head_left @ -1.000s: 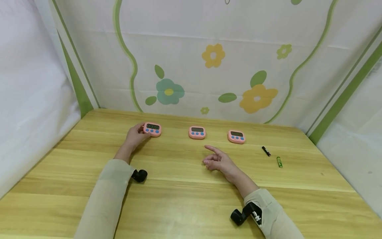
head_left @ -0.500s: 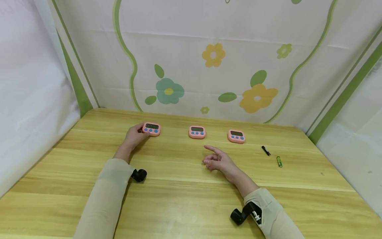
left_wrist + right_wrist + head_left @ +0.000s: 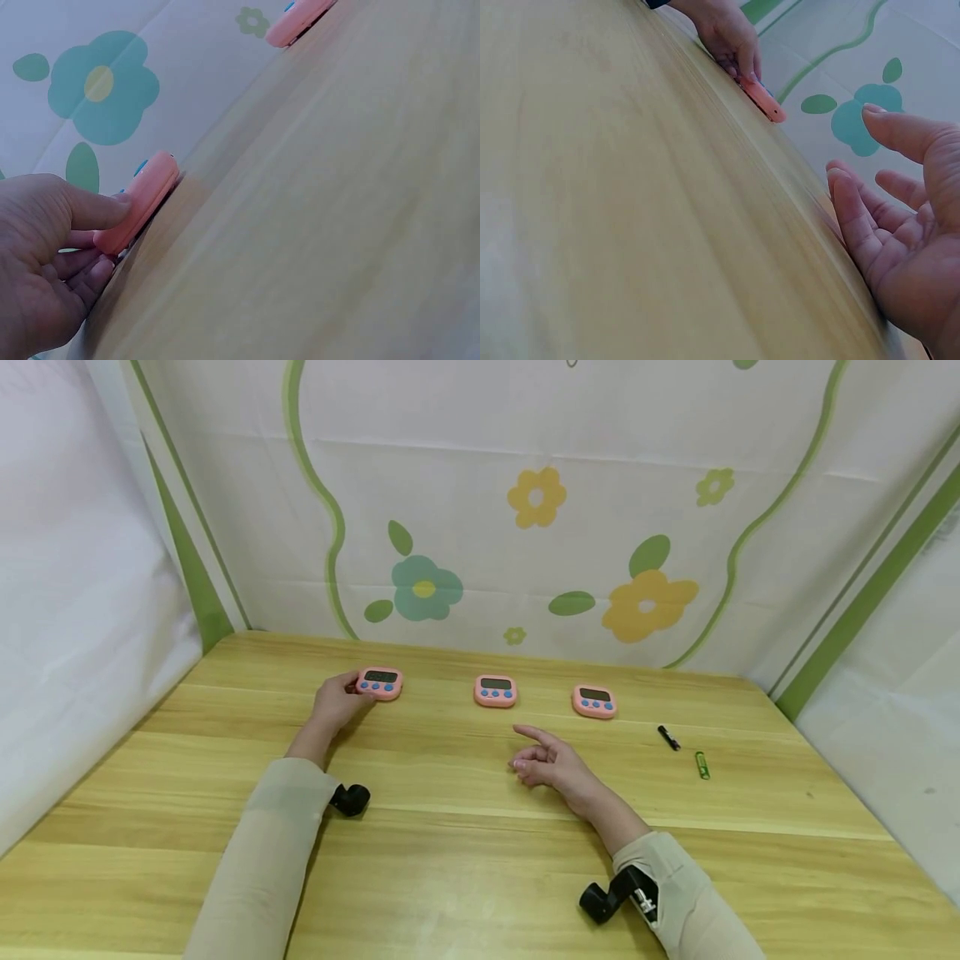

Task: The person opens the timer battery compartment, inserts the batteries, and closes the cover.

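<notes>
My left hand (image 3: 337,701) pinches the left end of a pink digital timer (image 3: 379,684) at the back left of the table. In the left wrist view the thumb lies on the top edge of the timer (image 3: 142,206), with fingers curled beneath its near end. Faint digits show on its dark screen above blue buttons. My right hand (image 3: 553,767) rests at mid-table, index finger extended and the others loosely bent, holding nothing. Ahead of it lies a second pink timer (image 3: 495,692) with a blank-looking screen.
A third pink timer (image 3: 595,702) lies to the right in the same row. Further right are a black battery (image 3: 669,738) and a green battery (image 3: 702,766). A white curtain printed with flowers (image 3: 450,477) hangs along the table's back edge.
The left timer has shifted very slightly left in my left hand, and its digits look fainter than before. My right hand stays where it was.
</notes>
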